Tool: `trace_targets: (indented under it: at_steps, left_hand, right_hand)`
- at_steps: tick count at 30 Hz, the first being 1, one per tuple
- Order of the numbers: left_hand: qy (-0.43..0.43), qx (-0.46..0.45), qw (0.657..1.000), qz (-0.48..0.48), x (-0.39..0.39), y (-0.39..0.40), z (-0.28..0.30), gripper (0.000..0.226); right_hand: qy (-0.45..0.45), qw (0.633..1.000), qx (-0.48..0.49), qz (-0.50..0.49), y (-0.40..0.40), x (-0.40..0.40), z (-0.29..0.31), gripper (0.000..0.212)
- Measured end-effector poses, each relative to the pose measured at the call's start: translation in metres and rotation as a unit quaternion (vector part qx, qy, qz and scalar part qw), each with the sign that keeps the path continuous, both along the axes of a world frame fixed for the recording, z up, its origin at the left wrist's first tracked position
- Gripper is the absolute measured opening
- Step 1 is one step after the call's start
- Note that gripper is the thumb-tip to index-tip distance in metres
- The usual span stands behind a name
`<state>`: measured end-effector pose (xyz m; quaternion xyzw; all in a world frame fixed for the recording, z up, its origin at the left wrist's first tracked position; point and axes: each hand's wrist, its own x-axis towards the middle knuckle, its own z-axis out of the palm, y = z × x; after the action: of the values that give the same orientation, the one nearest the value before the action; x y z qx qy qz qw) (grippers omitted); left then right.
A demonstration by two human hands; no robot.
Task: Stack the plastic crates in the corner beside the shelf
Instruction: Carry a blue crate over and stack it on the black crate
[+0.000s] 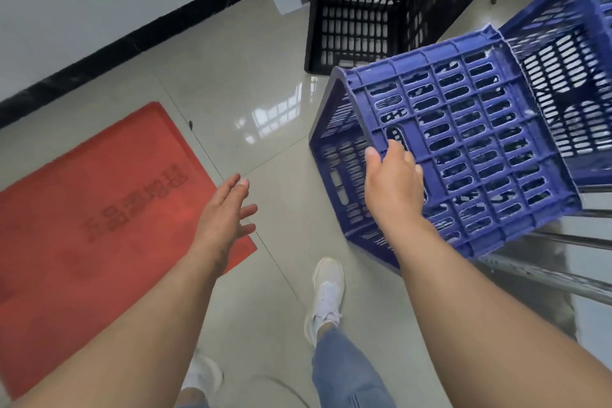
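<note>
A person's right hand point(392, 182) grips a tilted blue crate point(463, 149), fingers hooked through its handle slot. The left hand point(225, 215) hangs spread, holding nothing.

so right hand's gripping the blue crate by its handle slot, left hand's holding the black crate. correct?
Not quite. In the head view the left hand holds nothing: it hangs open above the floor by the red mat, apart from the black crate. The right hand does grip the blue crate at its handle slot.

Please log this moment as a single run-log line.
right hand: grips tilted blue crate by handle slot | left hand: open, free | black crate: on floor by wall
</note>
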<state>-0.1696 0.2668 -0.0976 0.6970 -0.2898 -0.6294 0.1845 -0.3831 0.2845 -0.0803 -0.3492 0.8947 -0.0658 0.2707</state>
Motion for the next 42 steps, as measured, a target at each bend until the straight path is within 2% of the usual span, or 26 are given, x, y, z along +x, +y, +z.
trace_targets:
  at_steps: [8,14,17,19,21,24,25,27,29,31,33,37,42]
  left_hand:
    - [-0.016,-0.011,0.999,0.027,0.093,-0.008,-0.036,0.044]
    - [-0.035,-0.008,0.997,0.073,0.176,-0.006,-0.058,0.042]
    - [-0.069,-0.015,0.994,0.081,0.222,-0.001,-0.066,0.044]
    - [-0.106,-0.024,0.990,0.088,0.261,0.000,-0.071,0.047]
    - [-0.154,-0.015,0.983,0.099,0.290,0.000,-0.077,0.052]
    - [-0.226,0.060,0.959,0.157,0.356,0.010,-0.085,0.066]
    - [-0.227,0.092,0.950,0.191,0.380,0.015,-0.091,0.065]
    - [-0.172,0.132,0.936,0.279,0.418,0.024,-0.093,0.041]
    - [-0.135,0.157,0.933,0.296,0.451,0.030,-0.088,0.020]
    - [-0.136,0.164,0.927,0.308,0.485,0.038,-0.088,0.019]
    - [-0.154,0.130,0.920,0.336,0.511,0.043,-0.087,0.012]
    - [-0.216,0.072,0.901,0.370,0.557,0.049,-0.106,0.032]
    - [-0.252,0.012,0.904,0.344,0.594,0.048,-0.120,0.018]
  right_hand:
    - [0.021,0.999,-0.037,0.021,-0.030,0.082,0.000,0.052]
    - [0.046,0.993,-0.094,0.045,-0.054,0.140,0.024,0.049]
    - [0.057,0.987,-0.124,0.087,-0.068,0.171,0.040,0.047]
    - [0.029,0.981,-0.151,0.115,-0.077,0.194,0.046,0.044]
    - [-0.042,0.974,-0.188,0.115,-0.082,0.204,0.051,0.044]
    - [-0.201,0.956,-0.213,0.024,-0.089,0.236,0.045,0.043]
    - [-0.240,0.947,-0.214,0.002,-0.091,0.249,0.041,0.041]
    - [-0.279,0.938,-0.207,-0.001,-0.094,0.277,0.030,0.038]
    - [-0.292,0.936,-0.197,0.015,-0.096,0.303,0.016,0.040]
    - [-0.294,0.938,-0.183,0.020,-0.098,0.325,0.001,0.040]
    - [-0.293,0.942,-0.165,0.016,-0.099,0.346,-0.017,0.039]
    - [-0.307,0.944,-0.123,-0.001,-0.102,0.383,-0.063,0.031]
    - [-0.290,0.952,-0.090,0.036,-0.112,0.420,-0.118,0.027]
